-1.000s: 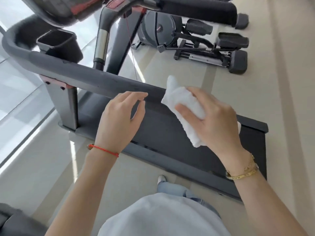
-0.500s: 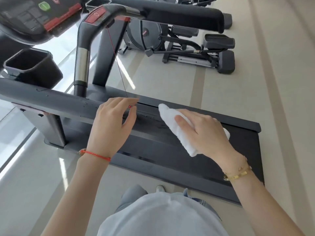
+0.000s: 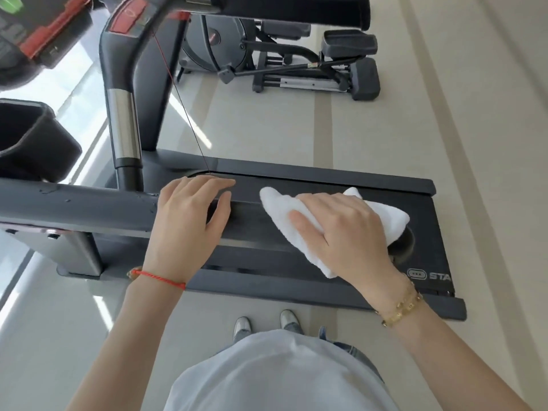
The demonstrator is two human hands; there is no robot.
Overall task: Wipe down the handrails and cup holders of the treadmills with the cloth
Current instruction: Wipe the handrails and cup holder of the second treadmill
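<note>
- On the near handrail (image 3: pixel 89 207) of the treadmill, two hands work side by side: the left hand (image 3: pixel 186 229) lies over the rail with its fingers bent across the top, gripping it.
- Just to its right, the right hand (image 3: pixel 341 232) presses one white cloth (image 3: pixel 278 203) onto the same rail near its rounded end, fingers curled over the bunched fabric and holding it.
- One cup holder (image 3: pixel 32 137), black and open-topped, sits at the left edge behind the rail.
- A second handrail (image 3: pixel 296 8) crosses the top, on the far side of the belt (image 3: pixel 427 229).
- One red cord (image 3: pixel 161 59) runs down from the console toward the left hand's fingertips.
- One red string bracelet (image 3: pixel 160 278) circles the left wrist; gold bracelets (image 3: pixel 400 310) sit on the right wrist, though their number cannot be told.
- One elliptical machine (image 3: pixel 296 66) stands on the floor beyond.
- Two shoe tips (image 3: pixel 241 324) show below, beside the treadmill's edge.
</note>
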